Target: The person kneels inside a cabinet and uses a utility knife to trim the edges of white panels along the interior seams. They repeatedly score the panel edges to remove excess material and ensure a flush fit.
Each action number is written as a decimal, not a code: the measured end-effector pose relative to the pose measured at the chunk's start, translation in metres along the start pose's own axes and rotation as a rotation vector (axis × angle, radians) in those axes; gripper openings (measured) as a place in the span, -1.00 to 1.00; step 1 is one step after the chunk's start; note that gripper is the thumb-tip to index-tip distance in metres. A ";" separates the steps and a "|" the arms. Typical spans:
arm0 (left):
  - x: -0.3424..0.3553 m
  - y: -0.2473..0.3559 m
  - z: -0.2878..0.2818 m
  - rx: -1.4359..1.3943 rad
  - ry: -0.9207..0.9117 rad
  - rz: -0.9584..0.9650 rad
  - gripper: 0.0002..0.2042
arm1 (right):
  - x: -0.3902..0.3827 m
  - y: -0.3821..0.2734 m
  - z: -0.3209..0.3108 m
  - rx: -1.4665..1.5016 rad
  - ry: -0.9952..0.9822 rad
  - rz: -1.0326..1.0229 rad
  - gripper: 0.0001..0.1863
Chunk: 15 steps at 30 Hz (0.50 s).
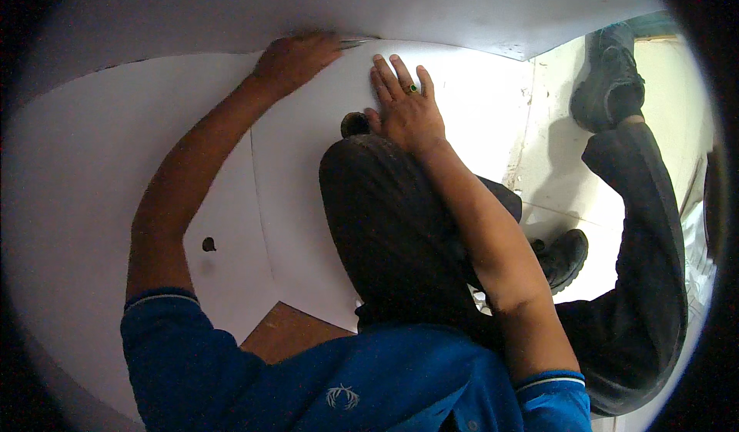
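Observation:
My left hand (299,64) is closed at the seam where the white board meets the upright white panel (431,5). From its fingers a thin, pointed metal tool (354,44) sticks out along that seam, and its handle is hidden in the grip. Flat on the white board (477,93) lies my right hand (409,112), fingers spread and a green-stoned ring on one of them. Beside its thumb is a dark round hole (355,124) in the board, just beyond my knee.
A smaller dark hole (208,244) marks the board at the left, near a straight joint line (254,178). Below it shows a brown surface (289,332). Another person's dark shoe (608,78) and dark-trousered leg stand on the pale tiled floor (562,170) at the right.

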<state>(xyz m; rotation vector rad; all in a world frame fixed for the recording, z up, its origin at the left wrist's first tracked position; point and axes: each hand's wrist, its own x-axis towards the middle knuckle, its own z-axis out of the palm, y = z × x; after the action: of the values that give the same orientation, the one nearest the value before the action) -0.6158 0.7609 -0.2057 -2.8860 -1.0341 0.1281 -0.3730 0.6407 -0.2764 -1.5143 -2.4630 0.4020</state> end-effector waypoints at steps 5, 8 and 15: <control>-0.030 -0.031 0.001 0.075 0.024 0.034 -0.70 | 0.001 0.000 -0.001 0.021 -0.018 -0.002 -0.27; -0.053 -0.046 -0.012 0.172 -0.093 0.022 -0.70 | 0.002 -0.005 -0.007 0.011 -0.056 0.000 -0.25; -0.095 -0.023 -0.055 -0.092 0.004 -0.411 -0.66 | 0.006 -0.005 -0.014 -0.026 -0.075 -0.007 -0.19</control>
<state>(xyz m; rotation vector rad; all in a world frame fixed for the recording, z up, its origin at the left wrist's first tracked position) -0.6976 0.7157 -0.1437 -2.6738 -1.6413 0.0499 -0.3747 0.6456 -0.2611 -1.5274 -2.5389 0.4351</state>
